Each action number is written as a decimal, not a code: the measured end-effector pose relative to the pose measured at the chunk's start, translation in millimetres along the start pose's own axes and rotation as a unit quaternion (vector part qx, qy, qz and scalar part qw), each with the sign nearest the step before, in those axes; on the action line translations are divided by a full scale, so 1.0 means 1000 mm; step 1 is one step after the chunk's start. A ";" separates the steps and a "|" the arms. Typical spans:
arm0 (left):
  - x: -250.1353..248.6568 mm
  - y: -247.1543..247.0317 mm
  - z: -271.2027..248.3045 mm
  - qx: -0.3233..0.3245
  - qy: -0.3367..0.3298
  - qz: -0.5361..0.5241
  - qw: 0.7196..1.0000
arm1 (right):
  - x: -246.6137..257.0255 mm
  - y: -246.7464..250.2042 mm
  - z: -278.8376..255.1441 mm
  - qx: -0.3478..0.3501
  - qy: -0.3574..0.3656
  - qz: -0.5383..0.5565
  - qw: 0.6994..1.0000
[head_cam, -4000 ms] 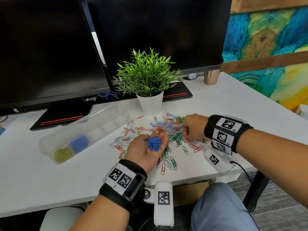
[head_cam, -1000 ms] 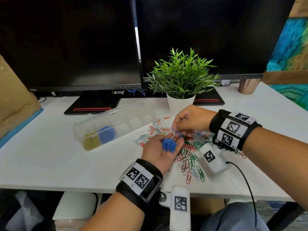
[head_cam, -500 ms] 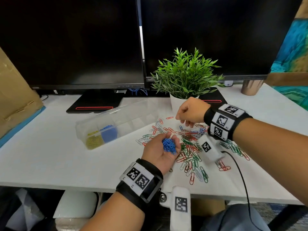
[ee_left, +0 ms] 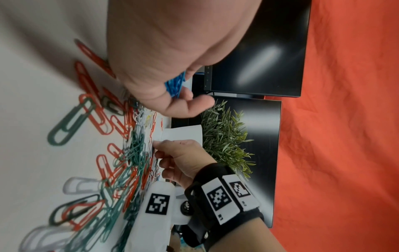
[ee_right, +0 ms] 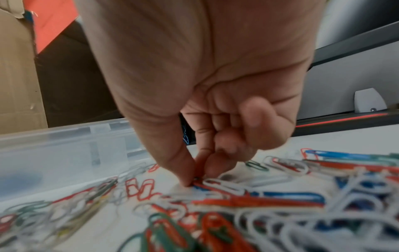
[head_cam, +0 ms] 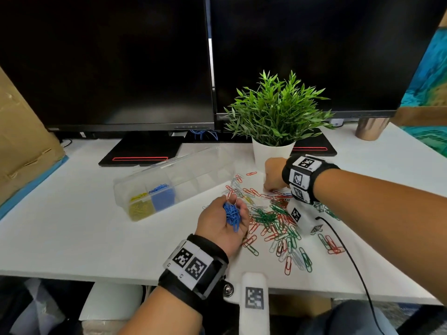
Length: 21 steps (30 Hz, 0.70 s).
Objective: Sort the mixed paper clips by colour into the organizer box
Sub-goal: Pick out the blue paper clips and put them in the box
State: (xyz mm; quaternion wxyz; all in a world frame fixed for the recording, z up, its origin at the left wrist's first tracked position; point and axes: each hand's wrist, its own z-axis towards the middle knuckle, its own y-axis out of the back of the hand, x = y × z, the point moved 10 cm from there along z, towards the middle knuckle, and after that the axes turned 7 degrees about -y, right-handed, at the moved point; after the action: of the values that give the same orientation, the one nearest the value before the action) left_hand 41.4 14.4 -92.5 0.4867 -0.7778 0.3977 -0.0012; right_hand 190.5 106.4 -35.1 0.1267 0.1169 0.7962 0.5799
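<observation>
My left hand [head_cam: 235,204] lies palm up beside the pile, fingers curled round a bunch of blue paper clips [head_cam: 232,215]; the same bunch [ee_left: 175,83] shows in the left wrist view. My right hand [head_cam: 266,188] reaches down at the far edge of the mixed clip pile [head_cam: 273,220], in front of the plant pot. Its thumb and forefinger [ee_right: 195,179] pinch one clip lying among red, white and blue ones; I cannot tell its colour. The clear organizer box [head_cam: 193,175] lies left of the pile, with yellow clips [head_cam: 140,209] and blue clips [head_cam: 162,196] in its nearest two compartments.
A potted plant [head_cam: 273,151] stands just behind the pile. Two dark monitors [head_cam: 121,68] with their stands fill the back of the white desk [head_cam: 72,226]. A copper cup [head_cam: 371,128] sits at the back right, cardboard [head_cam: 21,141] at the left. A black cable [head_cam: 350,257] crosses the desk front.
My right hand left the left palm and went back to the far edge of the pile, down onto the clips. The left hand kept its blue bunch and barely moved.
</observation>
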 end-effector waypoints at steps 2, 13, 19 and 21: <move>-0.002 -0.001 0.000 -0.006 -0.014 -0.012 1.000 | 0.001 -0.005 -0.003 0.013 0.001 0.010 1.000; -0.007 -0.002 0.004 -0.024 -0.034 0.009 0.999 | 0.013 0.022 -0.044 0.013 0.078 0.276 0.958; 0.000 -0.014 0.010 0.015 -0.026 0.001 1.000 | 0.057 0.026 -0.082 0.045 0.199 0.339 0.918; -0.003 -0.011 0.013 0.006 -0.035 0.005 0.999 | 0.065 0.028 -0.093 0.033 0.225 0.325 0.918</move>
State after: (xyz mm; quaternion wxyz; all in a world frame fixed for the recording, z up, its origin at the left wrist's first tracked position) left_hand 50.6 28.3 -89.9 0.5051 -0.7723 0.3843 0.0259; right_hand 99.5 53.2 14.8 -0.2552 0.2401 0.7407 0.5732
